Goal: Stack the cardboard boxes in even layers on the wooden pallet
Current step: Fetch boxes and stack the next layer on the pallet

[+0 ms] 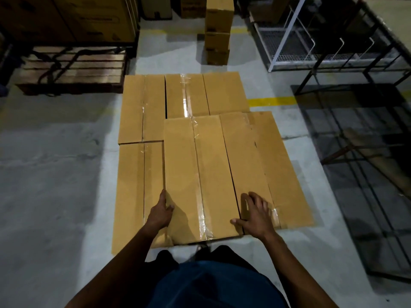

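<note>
Grip state: the left hand (160, 211) clasps the near left corner of the upper cardboard box (201, 174), thumb on the top face and fingers wrapped down the left side. The right hand (255, 215) lies spread and flat on the neighbouring upper box (262, 165), holding nothing, thumb near the seam between the two.

Both upper boxes lie lengthwise on the lower layer of boxes (138, 138), which hides the wooden pallet beneath; whether it sits under this stack cannot be confirmed. The gripped box appears to be in final alignment.

Procedure: press the box rightward until its long edge closes against the neighbour, then square its near end with the lower layer. Keep the right hand bracing the neighbour to prevent sliding. Further boxes (219, 32) stand beyond on the concrete floor (55, 152).
</note>
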`<move>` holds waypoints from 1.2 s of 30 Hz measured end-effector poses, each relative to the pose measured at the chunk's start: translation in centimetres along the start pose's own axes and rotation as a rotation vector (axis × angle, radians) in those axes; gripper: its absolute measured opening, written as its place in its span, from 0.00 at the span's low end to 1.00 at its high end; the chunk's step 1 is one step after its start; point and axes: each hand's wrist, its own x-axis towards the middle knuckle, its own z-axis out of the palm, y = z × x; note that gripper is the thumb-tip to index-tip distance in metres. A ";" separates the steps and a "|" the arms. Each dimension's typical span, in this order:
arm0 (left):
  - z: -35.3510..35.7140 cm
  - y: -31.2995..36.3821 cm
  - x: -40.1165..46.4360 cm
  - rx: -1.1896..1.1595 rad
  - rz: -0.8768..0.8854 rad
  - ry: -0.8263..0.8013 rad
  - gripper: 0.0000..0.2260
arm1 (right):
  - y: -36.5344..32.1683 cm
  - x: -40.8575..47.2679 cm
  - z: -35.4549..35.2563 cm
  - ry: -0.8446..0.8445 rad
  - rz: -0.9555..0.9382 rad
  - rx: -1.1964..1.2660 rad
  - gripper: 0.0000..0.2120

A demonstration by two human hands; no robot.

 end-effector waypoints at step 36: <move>1.4 0.9 -2.2 0.079 -0.120 -0.004 0.33 | 2.0 -2.4 1.1 -0.185 -0.110 -0.366 0.57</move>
